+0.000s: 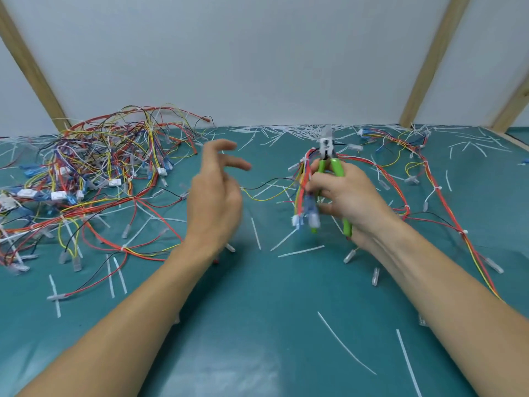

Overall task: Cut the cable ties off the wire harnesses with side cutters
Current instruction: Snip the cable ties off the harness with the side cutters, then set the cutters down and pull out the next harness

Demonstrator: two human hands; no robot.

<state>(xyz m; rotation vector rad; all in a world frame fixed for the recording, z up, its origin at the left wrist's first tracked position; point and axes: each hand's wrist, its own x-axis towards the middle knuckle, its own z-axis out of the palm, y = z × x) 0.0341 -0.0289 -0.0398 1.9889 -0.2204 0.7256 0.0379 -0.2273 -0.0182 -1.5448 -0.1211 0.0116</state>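
My right hand point(347, 197) grips the green-handled side cutters point(332, 167), jaws pointing up and away. The same hand also holds a bundle of red, yellow and blue harness wires point(305, 181) beside the handles, with blue and white connectors hanging below. A white cable tie point(304, 159) sits on that bundle near the jaws. My left hand point(217, 193) hovers above the mat, fingers loosely spread, holding nothing. The harness runs on to the right point(400, 190) over the mat, with more white ties along it.
A big tangled pile of wire harnesses point(94, 167) covers the left of the green mat point(257, 325). Cut white tie pieces point(300, 251) lie scattered everywhere, thickest along the back wall point(294, 131). Wooden frame posts point(429, 61) lean against the white wall.
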